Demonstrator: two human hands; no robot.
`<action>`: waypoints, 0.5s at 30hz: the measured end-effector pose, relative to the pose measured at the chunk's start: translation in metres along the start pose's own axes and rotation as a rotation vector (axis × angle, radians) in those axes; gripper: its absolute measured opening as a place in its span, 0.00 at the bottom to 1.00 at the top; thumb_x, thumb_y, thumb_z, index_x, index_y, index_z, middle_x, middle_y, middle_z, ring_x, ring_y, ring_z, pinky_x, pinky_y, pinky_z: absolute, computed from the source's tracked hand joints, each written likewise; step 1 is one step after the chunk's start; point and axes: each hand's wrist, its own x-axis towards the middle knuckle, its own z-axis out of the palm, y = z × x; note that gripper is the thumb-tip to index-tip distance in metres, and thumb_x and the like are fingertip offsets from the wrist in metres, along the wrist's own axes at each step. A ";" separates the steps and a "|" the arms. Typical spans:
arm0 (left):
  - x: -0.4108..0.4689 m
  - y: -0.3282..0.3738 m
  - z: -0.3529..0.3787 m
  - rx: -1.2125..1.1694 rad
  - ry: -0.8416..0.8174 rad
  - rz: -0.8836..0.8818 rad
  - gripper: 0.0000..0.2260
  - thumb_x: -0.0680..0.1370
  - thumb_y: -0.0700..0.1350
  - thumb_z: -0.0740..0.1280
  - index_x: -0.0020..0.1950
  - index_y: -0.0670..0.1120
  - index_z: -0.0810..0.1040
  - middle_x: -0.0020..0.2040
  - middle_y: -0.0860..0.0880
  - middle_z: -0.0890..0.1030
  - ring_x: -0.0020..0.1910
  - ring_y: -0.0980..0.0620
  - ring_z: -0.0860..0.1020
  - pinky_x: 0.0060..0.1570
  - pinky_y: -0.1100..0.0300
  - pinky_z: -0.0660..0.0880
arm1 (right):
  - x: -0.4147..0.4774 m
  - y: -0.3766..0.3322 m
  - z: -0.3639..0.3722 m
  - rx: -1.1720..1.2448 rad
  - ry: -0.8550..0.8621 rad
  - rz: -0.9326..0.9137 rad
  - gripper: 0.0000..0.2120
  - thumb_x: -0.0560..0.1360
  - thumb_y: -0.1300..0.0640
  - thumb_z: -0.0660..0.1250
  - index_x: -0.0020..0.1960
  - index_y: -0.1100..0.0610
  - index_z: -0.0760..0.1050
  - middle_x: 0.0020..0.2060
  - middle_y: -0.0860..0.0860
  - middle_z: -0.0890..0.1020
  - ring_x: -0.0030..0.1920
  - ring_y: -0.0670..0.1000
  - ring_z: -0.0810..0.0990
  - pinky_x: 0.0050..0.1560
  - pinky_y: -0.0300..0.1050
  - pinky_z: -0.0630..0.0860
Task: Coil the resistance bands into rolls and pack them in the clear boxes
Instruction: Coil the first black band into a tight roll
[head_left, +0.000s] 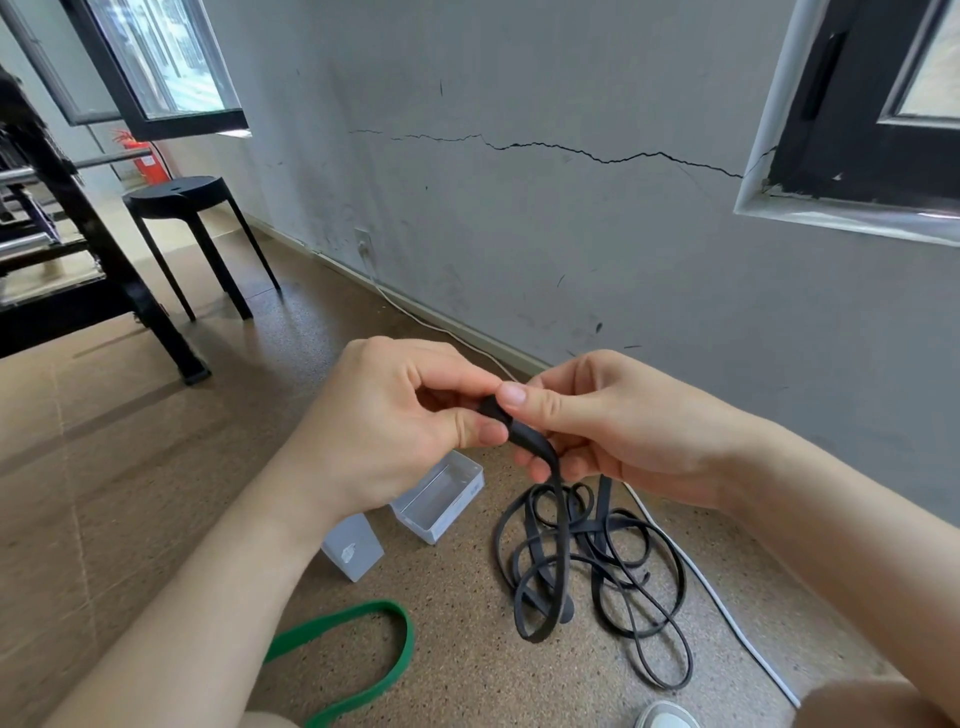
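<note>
two hands (384, 431) (618, 421) on one black band (534, 442)

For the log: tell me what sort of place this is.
Likely a bare workout or utility room: a cracked grey wall, a black stool by a metal rack, and a black band heaped on the floor.

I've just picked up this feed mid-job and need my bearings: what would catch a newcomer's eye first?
The left hand and right hand meet at centre frame, pinching the end of a black band whose rest hangs into a loose tangle on the floor below. Just left of the tangle sits an open clear box, with a green band lying nearer, lower left.
</note>
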 end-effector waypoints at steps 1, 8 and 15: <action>0.000 0.001 0.001 0.056 0.010 0.024 0.09 0.64 0.46 0.74 0.44 0.52 0.85 0.38 0.54 0.83 0.40 0.53 0.82 0.41 0.56 0.78 | 0.000 0.000 0.000 -0.004 0.016 -0.012 0.19 0.68 0.44 0.69 0.42 0.61 0.77 0.32 0.54 0.78 0.33 0.48 0.76 0.32 0.38 0.66; 0.002 0.002 0.009 -0.326 -0.005 -0.093 0.11 0.65 0.38 0.75 0.47 0.44 0.84 0.40 0.44 0.84 0.40 0.44 0.84 0.46 0.50 0.81 | 0.000 0.003 0.000 0.213 -0.006 -0.127 0.08 0.75 0.56 0.68 0.39 0.56 0.82 0.34 0.55 0.77 0.34 0.48 0.71 0.31 0.33 0.67; 0.003 0.003 0.010 -0.535 0.005 -0.148 0.08 0.63 0.35 0.73 0.41 0.37 0.81 0.33 0.48 0.82 0.33 0.52 0.80 0.36 0.65 0.76 | 0.001 0.003 0.002 0.380 -0.108 -0.033 0.07 0.74 0.54 0.66 0.45 0.58 0.78 0.38 0.53 0.77 0.39 0.47 0.80 0.38 0.36 0.76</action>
